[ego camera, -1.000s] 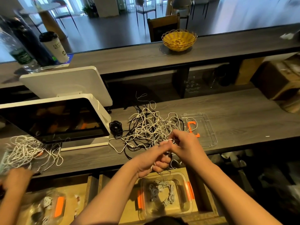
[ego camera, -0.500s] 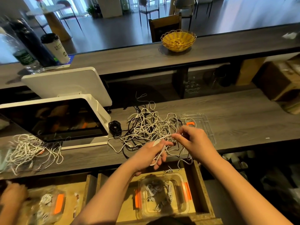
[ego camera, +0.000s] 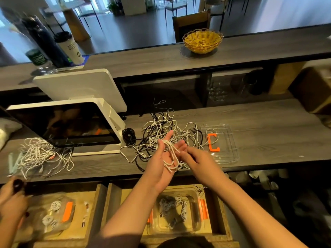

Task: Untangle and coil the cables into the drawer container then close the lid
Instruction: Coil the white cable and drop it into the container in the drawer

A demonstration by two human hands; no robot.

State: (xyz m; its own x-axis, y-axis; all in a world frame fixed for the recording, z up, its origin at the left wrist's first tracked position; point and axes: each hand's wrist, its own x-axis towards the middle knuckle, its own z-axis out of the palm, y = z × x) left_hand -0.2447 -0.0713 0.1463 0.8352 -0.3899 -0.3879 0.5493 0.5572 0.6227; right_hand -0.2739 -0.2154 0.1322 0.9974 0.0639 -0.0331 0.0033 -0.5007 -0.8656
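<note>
Several loops of thin white cable [ego camera: 170, 154] hang over the upturned left hand [ego camera: 165, 158], its grip released with fingers straight. The right hand [ego camera: 198, 163] pinches the same cable beside it. Behind them a messy tangle of white and black cables [ego camera: 161, 133] sprawls on the grey wood table [ego camera: 268, 126], next to the clear plastic lid with orange clip [ego camera: 220, 142]. Below sits the clear container [ego camera: 177, 212] in the open wooden drawer [ego camera: 220, 212], holding coiled cables.
</note>
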